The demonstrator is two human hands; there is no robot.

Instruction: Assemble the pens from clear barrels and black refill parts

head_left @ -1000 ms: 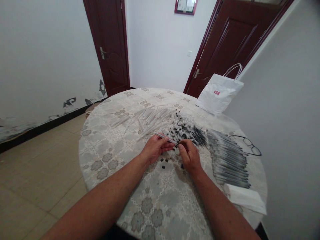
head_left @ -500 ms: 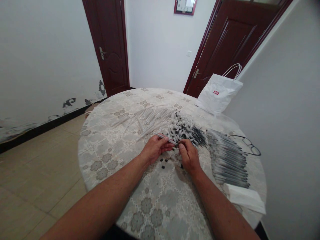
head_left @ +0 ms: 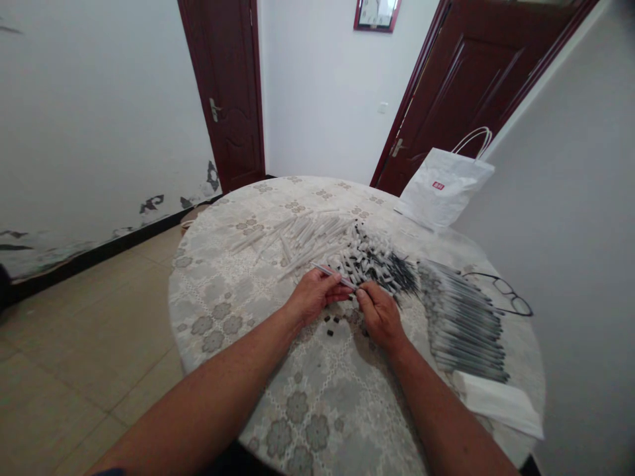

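Note:
A slim clear pen barrel [head_left: 333,274] lies slanted across the fingers of my left hand [head_left: 317,291], which is closed on it. The thumb and fingers of my right hand [head_left: 380,314] pinch the barrel's right end; any small part between them is hidden. Just behind my hands, a heap of short white-and-black pen pieces [head_left: 364,254] spreads out, with thin black refills [head_left: 404,272] at its right side. Loose clear barrels [head_left: 307,235] lie behind and to the left. Several small black plugs [head_left: 331,325] rest on the tablecloth below my hands.
To the right, pens [head_left: 469,324] lie in a long stacked row. Eyeglasses [head_left: 508,294] sit beyond them, and a folded white packet [head_left: 499,400] lies in front. A white paper bag [head_left: 444,188] stands at the back right of the round table [head_left: 218,357].
The head view has shifted slightly left, so everything appears further right. My right fingers have closed against the barrel's end, where a small gap with something dark showed before.

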